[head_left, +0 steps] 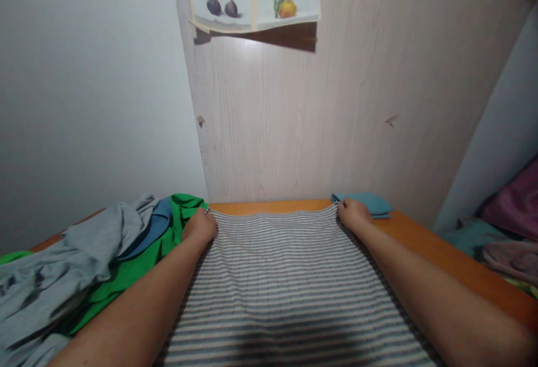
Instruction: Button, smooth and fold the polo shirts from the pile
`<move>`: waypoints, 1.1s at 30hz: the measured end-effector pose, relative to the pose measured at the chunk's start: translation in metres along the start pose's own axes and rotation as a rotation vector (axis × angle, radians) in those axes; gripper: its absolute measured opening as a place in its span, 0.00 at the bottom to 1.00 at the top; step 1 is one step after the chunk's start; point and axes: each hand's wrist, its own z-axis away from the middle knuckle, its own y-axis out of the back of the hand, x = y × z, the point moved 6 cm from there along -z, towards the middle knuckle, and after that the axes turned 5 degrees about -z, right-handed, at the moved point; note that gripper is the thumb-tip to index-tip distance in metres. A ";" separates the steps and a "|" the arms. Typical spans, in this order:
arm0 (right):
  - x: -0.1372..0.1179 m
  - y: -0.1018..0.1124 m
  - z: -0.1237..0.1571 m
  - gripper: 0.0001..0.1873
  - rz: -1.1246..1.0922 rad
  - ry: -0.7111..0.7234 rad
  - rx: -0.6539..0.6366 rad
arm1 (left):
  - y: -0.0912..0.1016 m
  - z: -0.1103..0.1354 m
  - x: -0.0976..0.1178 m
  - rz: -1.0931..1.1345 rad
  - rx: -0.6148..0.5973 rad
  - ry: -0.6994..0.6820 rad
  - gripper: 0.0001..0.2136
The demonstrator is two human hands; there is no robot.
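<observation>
A striped cloth (281, 266) in grey and white spreads over the table in front of me, its near end running out of the picture. My left hand (200, 226) is closed on its far left corner, close beside the green garment. At the far right corner, my right hand (353, 214) pinches the cloth too, just in front of a folded blue cloth (374, 204). Between the two hands the far edge is drawn nearly straight with a slight sag. Soft wrinkles cross the fabric, and a shadow falls on its near part.
Grey garments (96, 244), a blue one (151, 232) and a green garment (130, 277) lie heaped on the left. The orange table (420, 244) meets a wood-grain panel (269, 120) with fruit pictures (286, 5). More fabric (513, 258) is at the far right.
</observation>
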 end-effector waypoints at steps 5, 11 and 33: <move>-0.008 0.006 0.007 0.14 0.068 0.026 -0.015 | 0.009 0.012 0.005 -0.056 0.020 0.003 0.16; -0.040 0.008 0.021 0.19 0.083 0.172 -0.059 | 0.022 0.045 0.059 -0.140 0.180 -0.341 0.20; -0.081 -0.048 0.106 0.38 0.107 0.550 -0.556 | -0.052 0.131 0.111 -0.178 -0.411 -0.811 0.37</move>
